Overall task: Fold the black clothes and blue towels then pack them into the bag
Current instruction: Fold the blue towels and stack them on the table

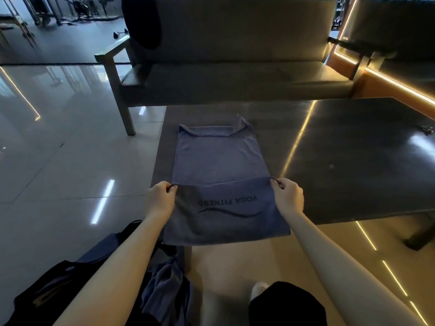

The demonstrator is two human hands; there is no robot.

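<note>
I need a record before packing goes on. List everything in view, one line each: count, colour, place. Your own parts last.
blue towel: one, blue with dark print, on the table's left part, near end folded back
crumpled towel: one, blue, low left beside the bag
bag: one, black, lower left, partly behind the left arm
black garment: one, black, draped over the sofa's back
table: one, dark, glossy, centre to right
sofa: one, grey-brown, behind the table
small object: one, metallic, table's far right; kind unclear
left hand: pinches the fold's left corner
right hand: pinches the fold's right corner
</note>
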